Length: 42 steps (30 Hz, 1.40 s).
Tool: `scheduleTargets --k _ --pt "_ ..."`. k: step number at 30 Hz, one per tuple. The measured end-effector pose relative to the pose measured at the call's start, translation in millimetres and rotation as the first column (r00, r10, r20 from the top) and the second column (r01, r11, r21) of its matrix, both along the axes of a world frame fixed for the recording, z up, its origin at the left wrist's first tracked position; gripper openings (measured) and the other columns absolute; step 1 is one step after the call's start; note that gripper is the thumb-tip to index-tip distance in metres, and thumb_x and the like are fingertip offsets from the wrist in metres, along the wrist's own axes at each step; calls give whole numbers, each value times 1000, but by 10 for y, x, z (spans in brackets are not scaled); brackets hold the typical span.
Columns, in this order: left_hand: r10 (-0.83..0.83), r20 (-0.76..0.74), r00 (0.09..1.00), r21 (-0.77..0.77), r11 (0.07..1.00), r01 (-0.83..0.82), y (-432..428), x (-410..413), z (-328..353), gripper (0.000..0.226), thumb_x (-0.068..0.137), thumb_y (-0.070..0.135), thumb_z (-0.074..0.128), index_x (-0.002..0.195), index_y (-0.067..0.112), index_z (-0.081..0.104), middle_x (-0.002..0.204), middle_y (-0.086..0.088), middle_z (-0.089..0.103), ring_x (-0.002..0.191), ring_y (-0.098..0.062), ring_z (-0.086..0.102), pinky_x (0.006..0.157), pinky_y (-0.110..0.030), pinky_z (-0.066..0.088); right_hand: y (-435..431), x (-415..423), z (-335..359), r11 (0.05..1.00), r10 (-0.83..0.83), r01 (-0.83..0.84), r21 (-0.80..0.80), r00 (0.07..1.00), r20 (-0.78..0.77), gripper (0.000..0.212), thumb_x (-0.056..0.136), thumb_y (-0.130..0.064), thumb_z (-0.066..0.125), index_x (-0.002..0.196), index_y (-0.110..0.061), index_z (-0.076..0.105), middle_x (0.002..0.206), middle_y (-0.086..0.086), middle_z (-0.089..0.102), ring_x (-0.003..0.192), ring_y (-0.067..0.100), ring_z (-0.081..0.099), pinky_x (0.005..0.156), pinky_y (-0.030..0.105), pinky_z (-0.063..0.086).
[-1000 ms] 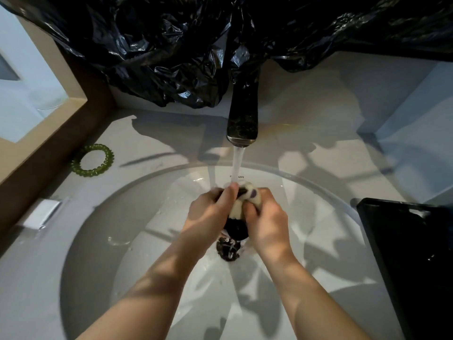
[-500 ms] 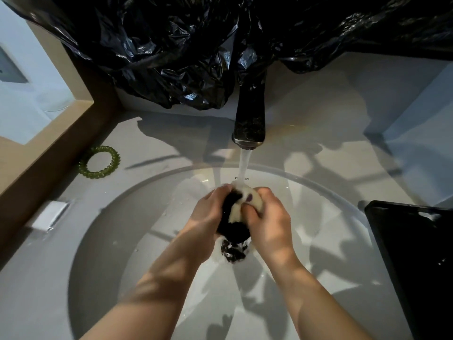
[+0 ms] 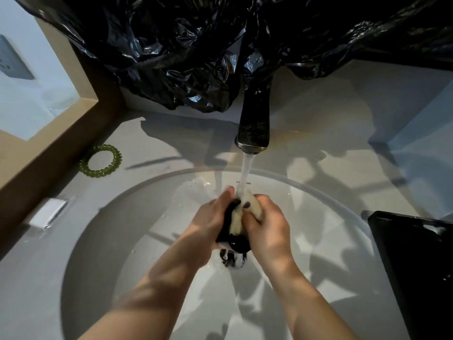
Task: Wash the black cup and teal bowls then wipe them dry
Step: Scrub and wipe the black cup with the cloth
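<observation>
Over the middle of the white sink [image 3: 103,241], my left hand [image 3: 208,224] grips a small black cup [image 3: 229,231]. Most of the cup is hidden between my hands. My right hand [image 3: 267,231] holds a pale yellow sponge [image 3: 252,207] pressed against and into the cup. Water streams from the dark faucet [image 3: 255,123] onto the sponge and cup, then drips toward the drain [image 3: 231,261]. No teal bowls are in view.
A green coiled hair tie [image 3: 101,161] lies on the counter at the back left, near a wooden frame [image 3: 61,133]. A small white packet [image 3: 47,213] sits left of the sink. A black tray [image 3: 416,266] stands at the right. Black plastic sheeting [image 3: 196,45] hangs behind the faucet.
My right hand has worked the sponge against the cup, and my left hand has turned its grip a little. Both hands stay under the running water.
</observation>
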<state>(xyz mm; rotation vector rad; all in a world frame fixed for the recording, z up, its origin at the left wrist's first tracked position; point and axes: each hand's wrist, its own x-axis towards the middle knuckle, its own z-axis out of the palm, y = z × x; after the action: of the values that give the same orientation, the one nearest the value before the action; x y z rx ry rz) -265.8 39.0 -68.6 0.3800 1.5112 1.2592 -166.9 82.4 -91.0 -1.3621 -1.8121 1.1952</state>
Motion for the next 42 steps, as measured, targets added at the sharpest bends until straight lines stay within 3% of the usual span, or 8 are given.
scheduleTargets --k 2,6,12,21,28,32,38,42 --pt "97 -71 993 179 980 -83 9 78 -38 30 92 41 53 85 18 70 80 -5 74 78 -20 70 77 -35 54 -66 -68 -38 927 -225 143 -345 951 -210 10 89 -12 53 87 -20 59 83 8 66 78 25 65 71 30 56" --pt "116 -158 981 312 948 -62 -7 170 -63 14 93 31 55 94 25 67 86 -1 72 85 -16 70 77 -28 55 -152 -76 56 525 -281 -159 -836 895 -347 25 98 -24 44 96 -11 65 75 9 69 62 21 68 51 26 55" --pt "-144 88 986 177 976 127 -9 -99 41 23 97 25 41 108 21 60 102 -11 68 89 -24 67 61 -35 56 23 9 97 932 -92 31 -360 984 -152 29 83 4 51 83 -25 52 84 3 60 78 20 58 75 34 52" --pt "93 78 993 79 992 -99 -84 -13 9 38 96 35 47 116 3 47 107 -23 62 90 -38 67 71 -52 57 -83 56 61 926 -108 23 -377 973 -205 36 81 3 54 89 -31 56 88 6 64 81 24 62 71 39 58" --pt "39 101 994 80 996 -47 -173 -87 215 38 95 35 49 111 2 55 91 -19 67 68 -26 68 48 -29 51 -163 57 152 848 -17 -100 -521 977 -214 25 78 -6 62 103 -13 62 88 9 71 81 29 68 72 34 56" --pt "-66 20 998 -1 998 66 -93 -92 390 39 94 38 50 114 5 55 104 -23 64 81 -32 65 59 -38 55 -82 59 348 973 -28 30 -228 1000 12 5 85 -14 60 83 -19 58 73 -4 62 67 12 59 54 11 46" --pt "-66 90 994 -255 963 87 -4 -64 687 37 91 44 48 91 8 58 70 -13 60 51 -25 60 49 -31 51 -46 90 670 942 123 -218 256 933 339 41 91 -24 54 132 -24 48 126 -2 55 116 21 50 97 30 40" --pt "-58 -78 995 -243 969 37 81 -22 741 30 91 42 49 97 14 59 90 -17 63 73 -31 63 55 -38 56 -15 86 650 971 137 -175 161 965 224 31 94 -26 52 124 -22 48 110 2 60 103 23 56 87 32 44"
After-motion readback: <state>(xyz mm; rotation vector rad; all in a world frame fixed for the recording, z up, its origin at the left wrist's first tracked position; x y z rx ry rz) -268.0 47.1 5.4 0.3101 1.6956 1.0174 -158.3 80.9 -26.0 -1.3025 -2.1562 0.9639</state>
